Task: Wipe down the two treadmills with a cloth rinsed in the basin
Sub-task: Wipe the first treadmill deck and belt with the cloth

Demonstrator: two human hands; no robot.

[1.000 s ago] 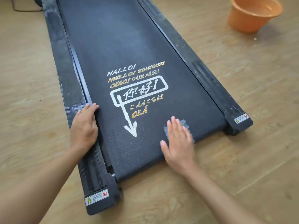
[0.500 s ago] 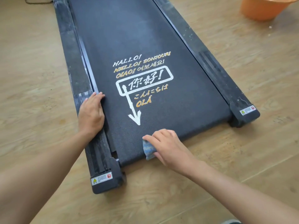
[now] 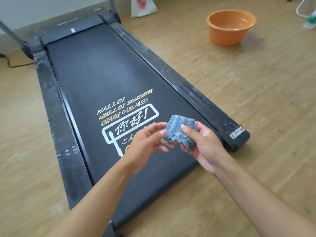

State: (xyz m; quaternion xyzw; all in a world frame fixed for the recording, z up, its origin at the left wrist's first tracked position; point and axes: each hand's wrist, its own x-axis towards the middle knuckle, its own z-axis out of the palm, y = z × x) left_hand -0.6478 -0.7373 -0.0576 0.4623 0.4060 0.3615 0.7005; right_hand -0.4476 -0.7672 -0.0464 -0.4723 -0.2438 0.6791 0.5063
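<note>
A black treadmill [image 3: 102, 74] lies flat on the wooden floor, its belt printed with white and gold greetings. Above the belt's near end I hold a small blue striped cloth [image 3: 179, 129] with both hands. My right hand [image 3: 203, 144] grips the cloth's right side, thumb on top. My left hand [image 3: 147, 142] pinches its left edge. The cloth's lower edge looks dark and dirty. An orange basin [image 3: 230, 27] with water stands on the floor at the far right. Only one treadmill is in view.
Dusty grey side rails [image 3: 51, 103] run along both sides of the belt. A white bag [image 3: 142, 6] leans by the wall behind the treadmill. A black cable [image 3: 17, 65] lies on the floor at the far left. White tubing [image 3: 306, 9] shows at the top right corner.
My right hand lifted the cloth off the belt. My left hand left the side rail and took the cloth's other edge. The view tilted up, showing the whole treadmill and basin.
</note>
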